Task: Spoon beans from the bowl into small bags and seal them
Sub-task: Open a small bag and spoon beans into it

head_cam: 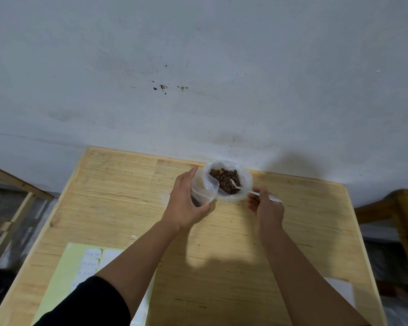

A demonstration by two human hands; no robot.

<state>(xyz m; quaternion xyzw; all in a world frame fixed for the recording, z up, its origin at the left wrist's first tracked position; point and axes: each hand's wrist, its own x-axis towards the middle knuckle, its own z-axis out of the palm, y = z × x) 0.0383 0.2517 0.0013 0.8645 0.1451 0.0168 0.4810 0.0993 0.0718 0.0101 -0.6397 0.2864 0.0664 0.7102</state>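
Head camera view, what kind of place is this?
Probably a plain home or storage room used as a workspace: a bare wooden table against a stained white wall, with wooden frames beside it.

Bare table (127,196) lies open left of the bowl (244,184); the wall (198,67) blocks directly behind it.

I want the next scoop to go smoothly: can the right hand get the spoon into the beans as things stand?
Probably yes. The right hand holds the white plastic spoon with its tip already among the brown beans in the clear plastic bowl; nothing blocks it.
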